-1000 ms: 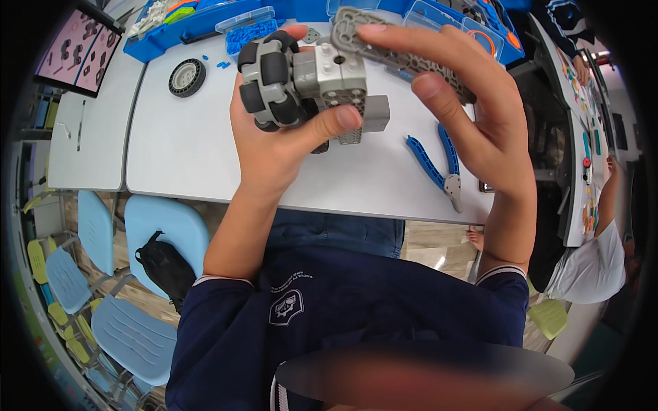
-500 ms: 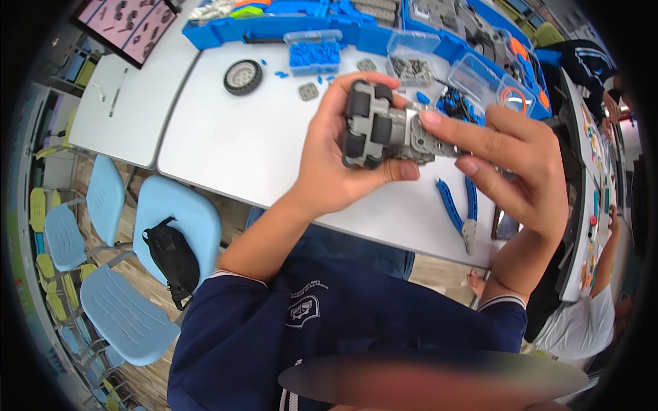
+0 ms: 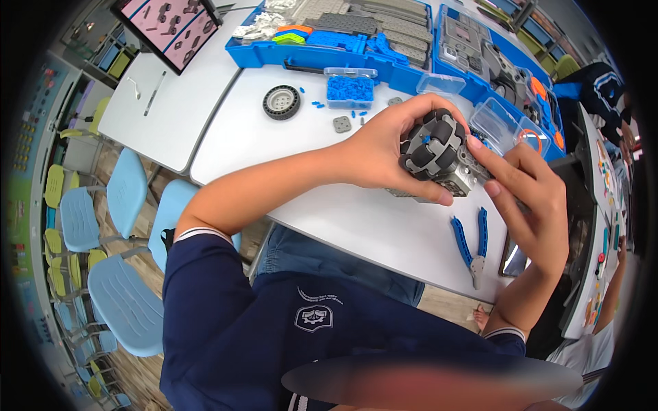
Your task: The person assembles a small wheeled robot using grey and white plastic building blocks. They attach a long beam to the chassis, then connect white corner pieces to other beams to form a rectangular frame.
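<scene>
My left hand (image 3: 391, 147) is wrapped round an omni wheel (image 3: 432, 147) with black rollers in a grey frame. It is joined to a grey block-like assembly (image 3: 458, 181), partly covered by my fingers. A small blue piece shows at the wheel's hub. My right hand (image 3: 531, 198) comes from the right, its index finger and thumb closed on a grey plate-like part (image 3: 473, 166) at the assembly's side. Below the hands, pliers with blue handles (image 3: 473, 246) lie spread on the white table (image 3: 322, 219).
Farther off stand a grey-rimmed wheel (image 3: 281, 102), a clear box of blue pins (image 3: 350, 91) and a grey square connector (image 3: 342, 124). Blue trays (image 3: 319, 60) of parts line the back. A screen (image 3: 171, 31) stands at the far left; chairs (image 3: 127, 301) are at the left.
Both hands' assembly has turned, so the wheel's hub side now shows. My left hand has shifted right, closer to the right hand. The view has also moved.
</scene>
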{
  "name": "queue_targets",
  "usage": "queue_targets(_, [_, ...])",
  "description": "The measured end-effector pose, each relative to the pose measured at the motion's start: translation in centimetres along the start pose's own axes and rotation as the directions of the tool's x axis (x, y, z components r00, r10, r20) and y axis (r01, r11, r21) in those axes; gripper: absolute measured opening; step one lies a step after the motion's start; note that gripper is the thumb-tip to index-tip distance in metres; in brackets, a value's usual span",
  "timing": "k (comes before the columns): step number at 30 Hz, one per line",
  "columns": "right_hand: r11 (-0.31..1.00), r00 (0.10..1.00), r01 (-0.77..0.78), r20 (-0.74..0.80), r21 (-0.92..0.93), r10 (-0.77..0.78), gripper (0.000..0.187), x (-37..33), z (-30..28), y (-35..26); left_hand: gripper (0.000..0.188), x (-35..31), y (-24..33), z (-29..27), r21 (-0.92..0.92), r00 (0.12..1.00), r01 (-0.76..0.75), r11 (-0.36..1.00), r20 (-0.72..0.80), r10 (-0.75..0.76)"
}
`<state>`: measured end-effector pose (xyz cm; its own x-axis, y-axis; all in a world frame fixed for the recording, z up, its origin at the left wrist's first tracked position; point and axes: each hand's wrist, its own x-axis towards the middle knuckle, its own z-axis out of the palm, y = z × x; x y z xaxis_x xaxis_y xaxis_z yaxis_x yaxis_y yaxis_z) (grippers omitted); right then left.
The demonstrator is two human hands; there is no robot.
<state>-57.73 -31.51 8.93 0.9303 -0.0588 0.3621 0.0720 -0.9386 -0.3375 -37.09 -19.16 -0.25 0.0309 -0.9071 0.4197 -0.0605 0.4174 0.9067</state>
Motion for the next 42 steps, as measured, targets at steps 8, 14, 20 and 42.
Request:
queue_targets(8, [0.999, 0.998, -0.022, -0.053, 0.033, 0.023, 0.049, 0.2, 1.7, -1.1, 0.085, -1.5, -0.4, -1.0, 0.034, 0.994, -0.04, 0.999, -0.099, 0.043])
queue_targets(14, [1.0, 0.987, 0.022, -0.16, 0.023, -0.018, 0.044, -0.2, 1.7, -1.3, 0.08, -1.9, -0.9, -0.8, 0.172, 0.993, -0.048, 0.984, -0.095, 0.065])
queue_targets(20, [0.991, 0.969, 0.132, -0.209, -0.011, -0.132, 0.04, 0.3, 1.8, -0.8, 0.083, -2.5, -1.2, -0.4, 0.128, 0.985, 0.11, 0.986, -0.143, -0.092])
queue_targets(42, [0.95, 0.927, 0.295, -0.207, -0.106, -0.312, 0.038, -0.5, 1.8, -0.6, 0.063, -2.3, -2.2, 0.5, -0.067, 0.987, -0.159, 0.985, -0.036, 0.157])
